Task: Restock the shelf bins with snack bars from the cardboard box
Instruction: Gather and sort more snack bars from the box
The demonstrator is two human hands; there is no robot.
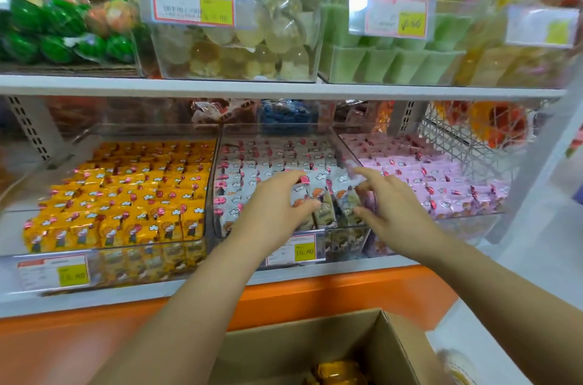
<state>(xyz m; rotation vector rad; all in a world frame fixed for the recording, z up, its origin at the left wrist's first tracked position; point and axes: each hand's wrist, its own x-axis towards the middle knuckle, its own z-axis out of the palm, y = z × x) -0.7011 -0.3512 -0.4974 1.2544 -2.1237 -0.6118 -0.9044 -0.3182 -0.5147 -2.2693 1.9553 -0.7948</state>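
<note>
Both hands are reaching into the clear plastic middle bin (pixel 344 242) at the centre of view. A batch of white-wrapped snack bars (pixel 325 192) is clamped between them. The left hand (pixel 277 204) is closed on its 9 o'clock end and the right hand (pixel 388 204) on its 3 o'clock end, fingers above and thumbs below. The batch is held at the bin's front, toward 4 o'clock, not yet released. The rows behind it are seen filled.

The clear bin of yellow-wrapped bars (pixel 142 261) at 9 o'clock and the clear bin of pink-wrapped bars (pixel 467 216) at 3 o'clock are judged well stocked.

The open brown cardboard box (pixel 284 350) is noted at 6 o'clock. Yellow packets (pixel 340 372) are seen inside, so some restocking is judged left.
</note>
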